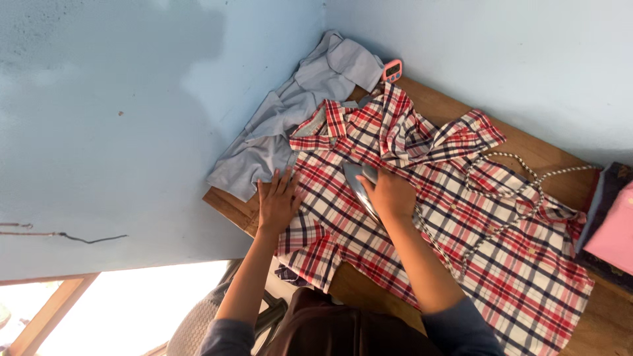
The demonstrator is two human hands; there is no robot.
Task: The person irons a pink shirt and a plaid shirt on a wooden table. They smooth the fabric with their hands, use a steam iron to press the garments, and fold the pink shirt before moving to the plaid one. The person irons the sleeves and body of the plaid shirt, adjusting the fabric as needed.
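A red, white and navy plaid shirt (422, 198) lies spread over a wooden table (231, 206). My right hand (390, 192) grips the handle of a grey clothes iron (359, 183), which rests on the shirt's middle. The iron's braided black-and-white cord (521, 181) loops across the shirt toward the right. My left hand (277, 201) lies flat with fingers spread, pressing the shirt's edge near the table's corner, a hand's width from the iron.
A crumpled light blue-grey garment (297, 112) is bunched at the table's far corner against the pale blue wall. A small pink digital timer (392, 70) stands behind the shirt. Folded pink and dark cloth (613, 224) sits at the right edge.
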